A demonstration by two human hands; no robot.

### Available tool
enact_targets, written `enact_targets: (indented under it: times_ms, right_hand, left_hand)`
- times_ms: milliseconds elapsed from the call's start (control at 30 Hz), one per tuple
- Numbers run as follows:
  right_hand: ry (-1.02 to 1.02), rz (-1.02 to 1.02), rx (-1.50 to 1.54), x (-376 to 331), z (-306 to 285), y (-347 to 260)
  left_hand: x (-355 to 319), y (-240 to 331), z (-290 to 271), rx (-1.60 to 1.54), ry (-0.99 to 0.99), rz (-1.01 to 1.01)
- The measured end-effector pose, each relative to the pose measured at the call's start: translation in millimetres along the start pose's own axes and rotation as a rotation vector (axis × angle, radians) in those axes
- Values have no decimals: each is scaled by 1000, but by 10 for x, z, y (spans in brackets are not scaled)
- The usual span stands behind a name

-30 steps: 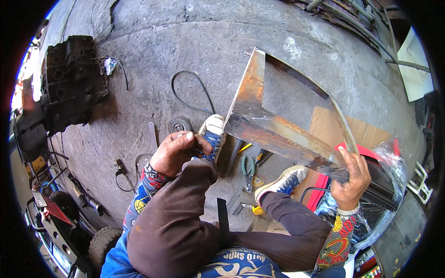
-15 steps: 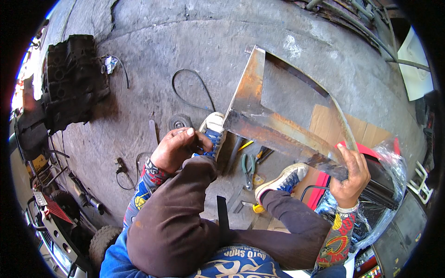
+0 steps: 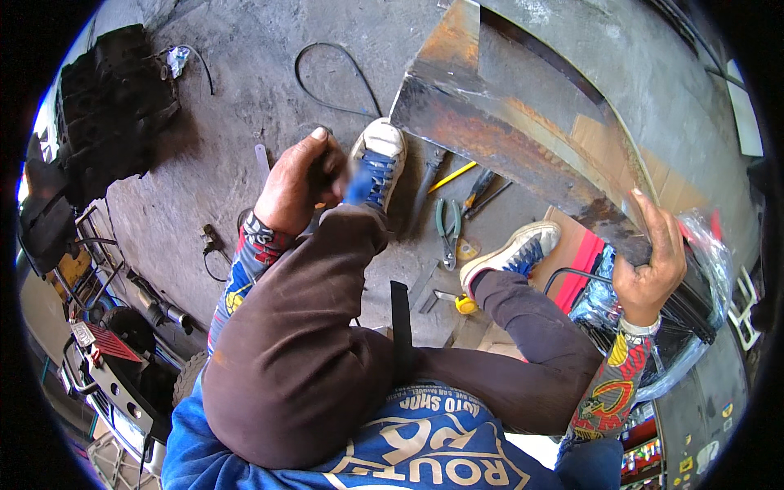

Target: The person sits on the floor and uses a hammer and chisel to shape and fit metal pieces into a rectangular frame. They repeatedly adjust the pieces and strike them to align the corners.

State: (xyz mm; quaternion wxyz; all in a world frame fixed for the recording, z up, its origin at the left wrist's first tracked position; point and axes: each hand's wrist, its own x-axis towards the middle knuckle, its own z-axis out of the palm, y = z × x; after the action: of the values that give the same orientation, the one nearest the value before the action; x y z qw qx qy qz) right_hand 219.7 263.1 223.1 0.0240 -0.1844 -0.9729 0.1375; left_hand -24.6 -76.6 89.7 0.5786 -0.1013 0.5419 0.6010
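Note:
My right hand (image 3: 653, 265) grips the lower right end of a rusty, curved sheet-metal frame piece (image 3: 498, 135), thumb and fingers on either side of its edge. The piece is raised over the floor, and its left corner comes close to the toe of my left shoe (image 3: 380, 151). Left of that shoe, above my bent knee, my left hand (image 3: 298, 180) is closed with curled fingers and the thumb on top. What it holds, if anything, is hidden by the fingers and by blur.
Between my feet lie green-handled pliers (image 3: 447, 233), a yellow pencil-like stick (image 3: 453, 176) and a yellow tape measure (image 3: 465, 304). A dark engine block (image 3: 114, 114) stands at left. A looped black cable (image 3: 331, 77) lies ahead. Cardboard (image 3: 604, 151) and clear plastic wrap (image 3: 706, 269) are at right.
My view has shifted, so the floor, feet and metal piece sit higher in the picture. My right hand keeps its grip on the piece; my left hand stays closed beside the shoe.

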Motion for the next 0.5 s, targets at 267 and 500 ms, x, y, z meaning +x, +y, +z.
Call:
enact_targets:
  times_ms: [267,500]
  right_hand:
    - [-3,-36,-2,-94,50,-20]
    - [-44,-71,28,-332,48,-29]
  left_hand:
    - [-45,254,362,163,-257,272]
    - [-191,373,531,345,-401,104]
